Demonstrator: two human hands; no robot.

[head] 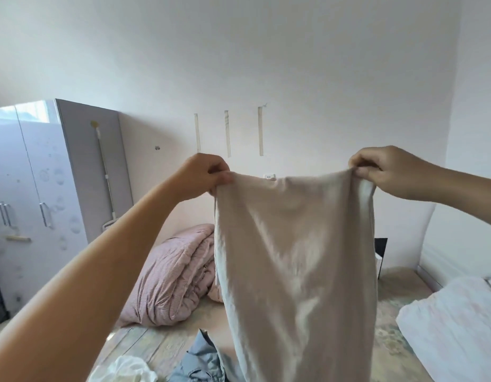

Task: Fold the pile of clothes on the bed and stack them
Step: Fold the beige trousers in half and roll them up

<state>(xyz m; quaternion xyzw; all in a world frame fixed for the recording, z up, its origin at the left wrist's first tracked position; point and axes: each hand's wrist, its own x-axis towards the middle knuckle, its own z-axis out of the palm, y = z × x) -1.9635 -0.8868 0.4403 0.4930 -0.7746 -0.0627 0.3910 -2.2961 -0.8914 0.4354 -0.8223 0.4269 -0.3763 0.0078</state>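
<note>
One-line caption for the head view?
Both hands, left hand and right hand, pinch a beige garment aloft over the bed.

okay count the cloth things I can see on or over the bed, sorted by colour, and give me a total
Beige: 1, the garment held up by both hands.
Pink: 1, the folded quilt.
Grey-blue: 1, the crumpled garment.
White: 2, a crumpled cloth and bedding.
Total: 5

We hold a beige garment [294,257] up by its top edge, our left hand [203,175] pinching at ten o'clock, our right hand [387,172] at two; a pink quilt [170,277] lies at eight.
</note>
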